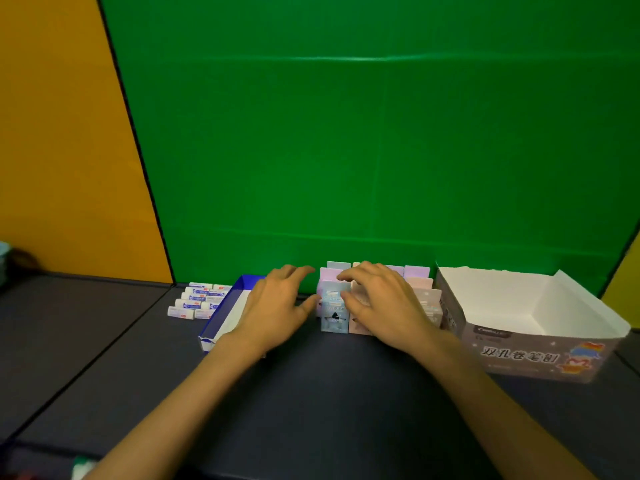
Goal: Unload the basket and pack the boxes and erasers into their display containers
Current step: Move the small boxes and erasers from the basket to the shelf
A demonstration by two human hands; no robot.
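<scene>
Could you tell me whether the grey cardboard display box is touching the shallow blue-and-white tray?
Apart: the head view shows the grey display box right of the pastel boxes, the blue tray left.

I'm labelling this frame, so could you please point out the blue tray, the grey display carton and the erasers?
blue tray [221,318]: head view, left wall.
grey display carton [519,355]: head view, printed front.
erasers [195,301]: head view, middle of group.
</scene>
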